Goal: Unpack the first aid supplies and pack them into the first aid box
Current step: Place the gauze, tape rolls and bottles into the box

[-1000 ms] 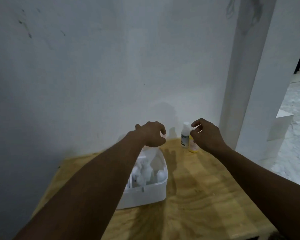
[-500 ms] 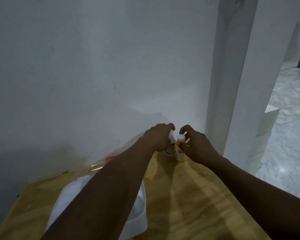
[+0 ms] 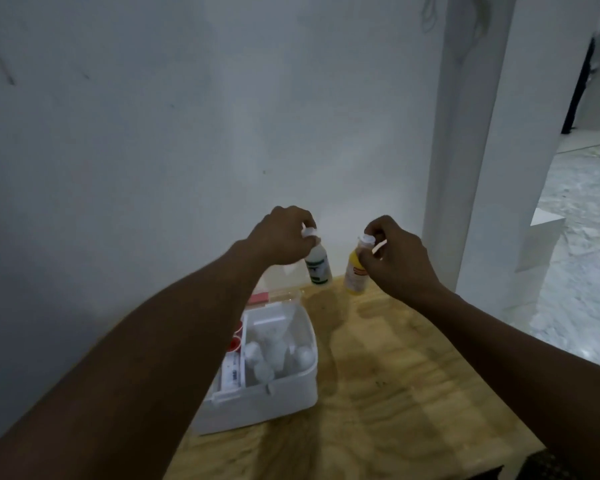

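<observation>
**Two Bottles Gripped at the Back of the Table**

A pale wooden table (image 3: 413, 393) is set against a plain white wall (image 3: 187, 133), with a white pillar (image 3: 471, 133) to its right and a light mottled floor (image 3: 586, 254) seen beyond. An open white first aid box (image 3: 267, 400) is placed on the table's left part, and white containers are packed inside it.

Half a second earlier the two bottles were held close together, with the hands almost touching. Now they are drawn apart and tilted. The picture is blurred, so it cannot be told whether their bases are lifted clear of the wood.

A white bottle (image 3: 317, 268) with a green label is gripped at its cap and neck by the curled fingers of the left hand (image 3: 284, 237), so that its body hangs below the hand. A yellow bottle (image 3: 355, 275) is pinched at its white cap by the right hand (image 3: 395, 258), and its body lies just left of that palm. Both bottles are held beyond the box, near the table's rear edge.
</observation>
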`<state>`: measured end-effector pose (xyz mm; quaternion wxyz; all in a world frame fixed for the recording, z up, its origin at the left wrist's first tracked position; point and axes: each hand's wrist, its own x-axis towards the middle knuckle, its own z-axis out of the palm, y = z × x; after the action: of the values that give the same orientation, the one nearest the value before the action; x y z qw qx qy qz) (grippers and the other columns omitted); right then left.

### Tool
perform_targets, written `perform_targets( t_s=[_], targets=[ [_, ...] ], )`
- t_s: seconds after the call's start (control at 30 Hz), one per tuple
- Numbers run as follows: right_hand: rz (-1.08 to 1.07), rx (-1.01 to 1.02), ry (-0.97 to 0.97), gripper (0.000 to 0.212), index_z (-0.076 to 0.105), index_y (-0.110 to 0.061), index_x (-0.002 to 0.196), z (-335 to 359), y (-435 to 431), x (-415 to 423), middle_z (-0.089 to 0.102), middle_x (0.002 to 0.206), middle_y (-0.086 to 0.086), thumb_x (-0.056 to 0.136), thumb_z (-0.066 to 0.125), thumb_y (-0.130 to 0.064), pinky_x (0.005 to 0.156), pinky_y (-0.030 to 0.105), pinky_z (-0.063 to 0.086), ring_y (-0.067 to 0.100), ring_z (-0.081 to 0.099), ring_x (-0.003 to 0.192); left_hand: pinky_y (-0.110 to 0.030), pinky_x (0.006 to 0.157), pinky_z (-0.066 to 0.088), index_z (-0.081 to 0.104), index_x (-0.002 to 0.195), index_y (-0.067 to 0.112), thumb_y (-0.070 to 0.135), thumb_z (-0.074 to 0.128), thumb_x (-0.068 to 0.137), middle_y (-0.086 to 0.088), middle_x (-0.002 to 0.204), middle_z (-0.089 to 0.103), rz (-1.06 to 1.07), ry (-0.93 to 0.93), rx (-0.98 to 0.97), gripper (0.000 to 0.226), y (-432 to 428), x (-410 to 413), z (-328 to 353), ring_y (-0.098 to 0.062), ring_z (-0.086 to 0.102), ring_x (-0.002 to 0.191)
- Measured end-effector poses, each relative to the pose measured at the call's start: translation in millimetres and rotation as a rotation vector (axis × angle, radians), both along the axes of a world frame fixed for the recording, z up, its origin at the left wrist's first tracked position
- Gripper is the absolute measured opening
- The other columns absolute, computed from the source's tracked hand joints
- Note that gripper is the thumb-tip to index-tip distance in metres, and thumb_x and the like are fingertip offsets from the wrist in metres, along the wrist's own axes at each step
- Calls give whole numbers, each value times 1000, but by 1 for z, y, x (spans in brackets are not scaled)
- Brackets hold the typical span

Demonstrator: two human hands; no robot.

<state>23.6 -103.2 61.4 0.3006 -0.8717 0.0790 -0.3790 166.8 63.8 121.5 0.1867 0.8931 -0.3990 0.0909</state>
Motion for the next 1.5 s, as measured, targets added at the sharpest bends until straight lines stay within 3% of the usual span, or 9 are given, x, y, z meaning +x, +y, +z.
perform_targets(
  t_s=[0.27,0.5,0.63,0.83,1.03,1.2,1.5],
  targets=[
    [174,10,-85,18,53,-21,97,38,71,-13,65,90,-6,85,65,-26,66,38,56,14,66,75,-21,56,36,74,101,16,37,71,87,6,82,58,96,-31,-118,26,85,-23,41,-11,54,74],
    [272,-201,95,21,49,-25,101,11,107,-18,65,91,-6,86,63,-30,65,38,54,15,64,75,-25,63,42,74,104,16,38,73,86,9,78,56,111,43,-75,28,113,-31,19,-11,56,74],
    [262,-357,213,24,47,-26,105,-4,114,-20,63,93,-4,85,60,-30,59,31,40,19,57,78,-25,68,44,73,106,17,39,73,86,12,78,56,91,89,15,30,112,-31,0,-11,58,76],
    [246,-320,381,28,52,-28,104,-21,112,-16,66,88,-3,80,63,-35,64,36,51,19,60,77,-27,73,50,72,105,17,38,75,84,2,97,65,64,218,141,30,105,-29,-24,-11,63,79],
    [264,-292,419,26,61,-26,103,-26,112,-12,68,95,-4,80,64,-38,80,37,49,19,58,90,-23,66,53,72,107,15,30,74,87,2,81,72,40,340,212,25,103,-32,-34,-11,72,72],
    [275,-139,388,21,69,-24,94,-24,110,-11,71,86,-6,84,59,-40,78,41,55,14,64,82,-29,74,57,75,108,17,32,75,86,-2,98,74,34,363,246,27,102,-33,-36,-15,69,84],
    [265,0,348,17,70,-18,88,-25,107,-14,72,85,-3,90,61,-32,73,36,56,12,65,77,-31,78,56,76,105,23,37,74,86,1,101,73,-4,337,314,24,92,-37,-36,-17,67,90]
  ],
)
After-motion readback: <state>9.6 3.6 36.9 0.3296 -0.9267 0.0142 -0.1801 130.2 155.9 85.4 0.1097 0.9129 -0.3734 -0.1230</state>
